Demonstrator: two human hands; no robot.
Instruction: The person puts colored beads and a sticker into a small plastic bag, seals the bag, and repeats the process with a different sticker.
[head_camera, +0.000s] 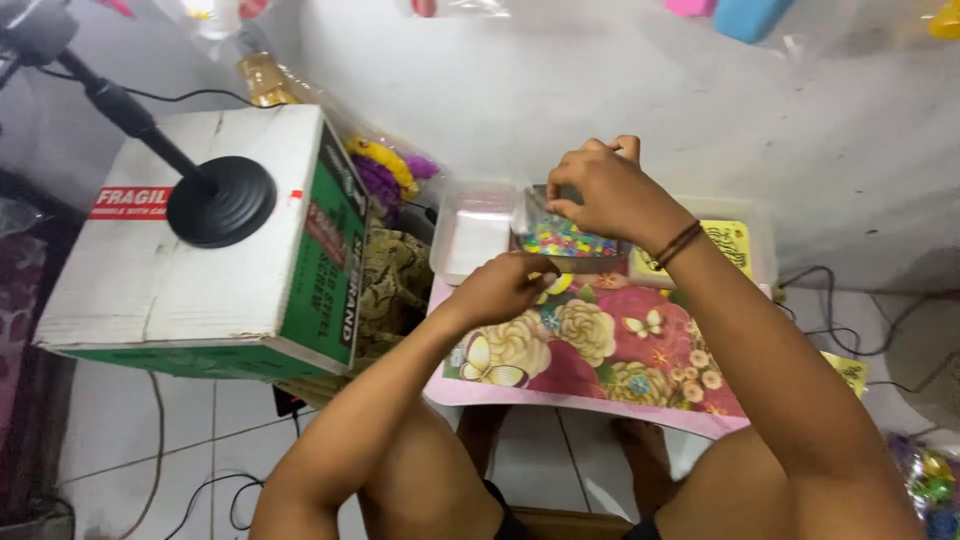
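The right hand (610, 190) is pinching the top edge of a clear bag (565, 235) of coloured beads, at the far edge of the floral tray (600, 350). The left hand (505, 285) is curling its fingers closed just beneath the bag, touching its near side. A cardboard box (210, 240) is sitting to the left.

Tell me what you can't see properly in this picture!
- Head view: the right hand covers the top of the clear bag of coloured bits, so its opening is hidden.
- The left hand is curled, hiding whatever its fingertips pinch.
- The coloured bits are too small to identify.
- The clear box is partly behind the bag.
- The black stand is cut off by the top-left edge.
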